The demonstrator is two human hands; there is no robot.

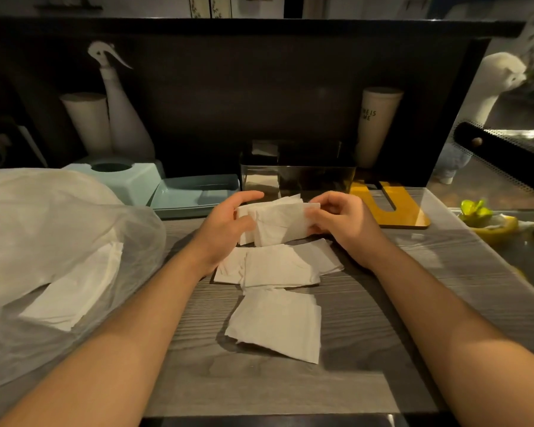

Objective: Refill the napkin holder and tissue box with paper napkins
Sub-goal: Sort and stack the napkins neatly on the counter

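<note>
Head view, grey wood-grain table (290,383). Left hand (225,224) and right hand (342,223) raised just above the table, each gripping one end of a small stack of white napkins (278,223), thumbs and curled fingers pinching the edges. Below the hands, more loose napkins (278,268) lying flat on the table, overlapping; nearer the body, a further folded pile (278,325), slightly askew. At left, clear plastic bag (59,229) slumped on the table, holding another bundle of napkins (74,291) visible through the film. Behind the hands, against the dark back panel (244,103), dark shiny napkin holder (296,175), upright, a white scrap showing at its top left; how full, cannot tell. Left of it, pale blue tissue box (130,177) with round opening on top, and beside that a pale blue tray (195,195). Right of the holder, yellow flat slotted board (404,211) lying on the table. At back, white spray bottle (124,118), white paper roll (88,121), cream tumbler (376,124) with dark lettering. Far right, white animal figurine (494,84) and yellow-green citrus pieces (487,220).
</note>
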